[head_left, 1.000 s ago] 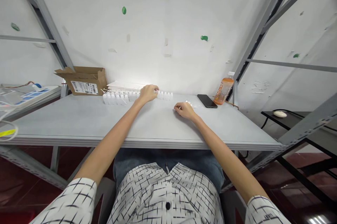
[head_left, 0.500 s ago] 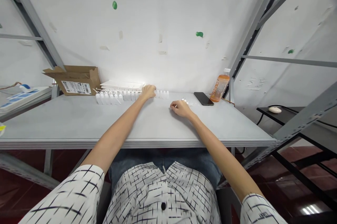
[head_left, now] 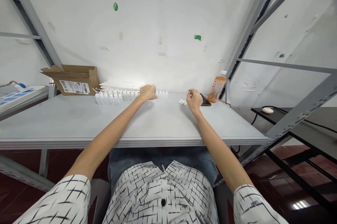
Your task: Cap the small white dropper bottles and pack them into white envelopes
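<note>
White bottles (head_left: 109, 98) stand lined up along the back of the table (head_left: 163, 122), apparently for easy reach. The left hand (head_left: 147, 93) is at them, the right hand (head_left: 194, 100) beside small white pieces (head_left: 182, 102); whether either grips anything cannot be told.

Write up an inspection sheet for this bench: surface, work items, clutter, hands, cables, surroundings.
Surface: grey tabletop, items mostly along its back.
Work items: small white bottles lined up; small white pieces loose farther right.
Clutter: open cardboard box, white papers, black phone, orange drink bottle.
Hands: left hand at the bottles, grip hidden; right hand beside the loose pieces, fingers curled, cannot tell if holding anything.
Cables: black cable far right.
Surroundings: white wall with green patches, metal frame, black shelf bearing a white computer mouse.
</note>
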Action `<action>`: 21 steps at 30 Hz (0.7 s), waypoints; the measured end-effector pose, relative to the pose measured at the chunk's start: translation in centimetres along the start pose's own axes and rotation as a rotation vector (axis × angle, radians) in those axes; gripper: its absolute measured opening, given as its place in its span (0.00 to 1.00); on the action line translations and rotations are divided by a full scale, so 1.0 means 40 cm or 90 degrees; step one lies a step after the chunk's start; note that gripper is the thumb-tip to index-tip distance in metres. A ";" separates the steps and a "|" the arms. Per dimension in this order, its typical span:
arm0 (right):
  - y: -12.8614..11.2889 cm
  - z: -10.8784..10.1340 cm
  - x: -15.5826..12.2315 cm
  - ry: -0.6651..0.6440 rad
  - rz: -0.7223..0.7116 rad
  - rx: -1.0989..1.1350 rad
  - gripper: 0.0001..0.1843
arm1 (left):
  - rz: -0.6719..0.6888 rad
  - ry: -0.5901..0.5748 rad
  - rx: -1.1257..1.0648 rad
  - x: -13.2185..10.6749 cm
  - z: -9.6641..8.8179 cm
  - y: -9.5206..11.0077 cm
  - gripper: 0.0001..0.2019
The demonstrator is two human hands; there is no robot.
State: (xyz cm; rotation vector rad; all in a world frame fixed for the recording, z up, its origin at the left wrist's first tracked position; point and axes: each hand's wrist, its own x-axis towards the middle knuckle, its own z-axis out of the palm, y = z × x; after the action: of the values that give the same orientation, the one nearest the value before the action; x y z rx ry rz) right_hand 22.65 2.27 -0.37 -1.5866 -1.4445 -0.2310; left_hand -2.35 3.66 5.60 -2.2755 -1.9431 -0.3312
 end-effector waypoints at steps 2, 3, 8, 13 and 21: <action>0.025 -0.004 0.013 0.001 0.050 -0.025 0.16 | 0.015 -0.002 -0.018 -0.016 0.013 -0.005 0.14; 0.037 -0.004 0.017 -0.008 0.068 -0.034 0.15 | 0.023 0.001 -0.027 -0.021 0.021 -0.008 0.14; 0.076 0.013 0.032 -0.058 0.106 -0.075 0.14 | 0.047 0.000 -0.087 -0.029 0.056 -0.026 0.13; 0.097 0.020 0.052 -0.138 0.111 -0.099 0.12 | 0.076 0.012 -0.160 -0.033 0.095 -0.039 0.10; 0.121 -0.009 0.071 -0.249 0.155 -0.105 0.13 | 0.049 0.003 -0.260 -0.044 0.148 -0.045 0.12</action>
State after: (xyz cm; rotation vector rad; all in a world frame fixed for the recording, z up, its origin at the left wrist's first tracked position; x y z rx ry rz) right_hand 27.72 4.62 -0.68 -2.0063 -1.5322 0.1140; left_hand -3.90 3.68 -0.65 -2.5740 -1.9220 -0.7880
